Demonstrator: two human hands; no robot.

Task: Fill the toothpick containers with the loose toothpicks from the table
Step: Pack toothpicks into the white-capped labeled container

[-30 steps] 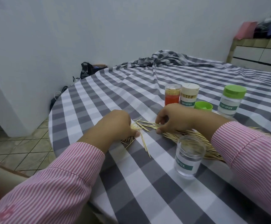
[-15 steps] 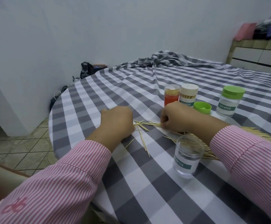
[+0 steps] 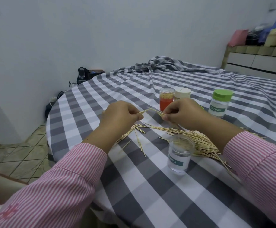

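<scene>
Both hands are raised above the checked tablecloth (image 3: 150, 186). My left hand (image 3: 120, 116) and my right hand (image 3: 181, 111) each pinch one end of a small bunch of toothpicks (image 3: 152, 111) held between them. A large pile of loose toothpicks (image 3: 198, 142) lies on the cloth under my right forearm, with a few strays to its left. An open clear container (image 3: 180, 155) with a teal label stands in front of the pile. Behind my hands stand a red container (image 3: 166, 98), a cream-lidded container (image 3: 182, 94) and a green-lidded container (image 3: 220, 104).
The round table's edge curves along the left, with tiled floor (image 3: 18, 155) below. A white wall stands behind. The cloth is bunched up (image 3: 158, 63) at the far side. A tiled counter (image 3: 257, 58) with bags stands at the far right.
Both hands have lifted off the cloth, taking a small bunch of toothpicks up from the pile's left end. They now hold it in the air between them.
</scene>
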